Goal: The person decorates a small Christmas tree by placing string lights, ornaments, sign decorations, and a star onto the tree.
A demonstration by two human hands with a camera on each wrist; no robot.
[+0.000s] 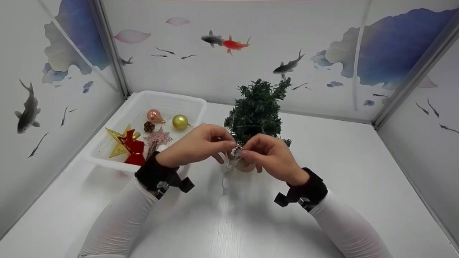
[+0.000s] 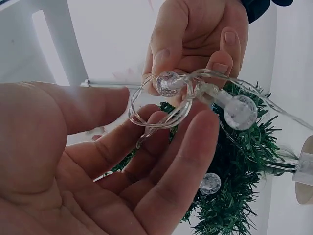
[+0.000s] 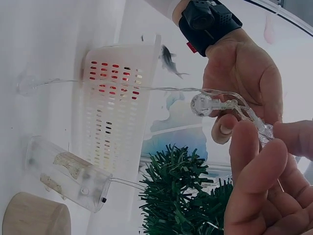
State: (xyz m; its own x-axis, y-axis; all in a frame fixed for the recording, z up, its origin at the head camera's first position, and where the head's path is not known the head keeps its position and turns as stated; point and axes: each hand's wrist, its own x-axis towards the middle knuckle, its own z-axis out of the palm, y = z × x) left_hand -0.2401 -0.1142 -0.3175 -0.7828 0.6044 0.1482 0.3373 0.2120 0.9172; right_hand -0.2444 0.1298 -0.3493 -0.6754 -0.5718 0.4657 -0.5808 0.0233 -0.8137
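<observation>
My left hand [image 1: 199, 145] and right hand [image 1: 274, 156] meet in front of a small green artificial Christmas tree [image 1: 256, 107]. Between them is a string of lights [image 2: 183, 115] with clear wire and round crackled bulbs. The right thumb and finger pinch one bulb [image 2: 168, 84]. Loops of the wire lie at the left hand's curled fingers, its thumb beside them. Another bulb [image 2: 240, 112] hangs close by, and one more bulb [image 2: 210, 183] sits against the tree. A clear battery box [image 3: 68, 171] stands near the tree's wooden base [image 3: 36, 215].
At the left is a white plastic basket [image 1: 94, 157] holding a gold star [image 1: 116, 143], a red velvet bow [image 1: 135, 150], a gold ball [image 1: 180, 122], a pink bulb ornament [image 1: 155, 116], a pinecone [image 1: 149, 126] and a pink glitter snowflake [image 1: 158, 137]. White panels enclose the table [image 1: 358, 179].
</observation>
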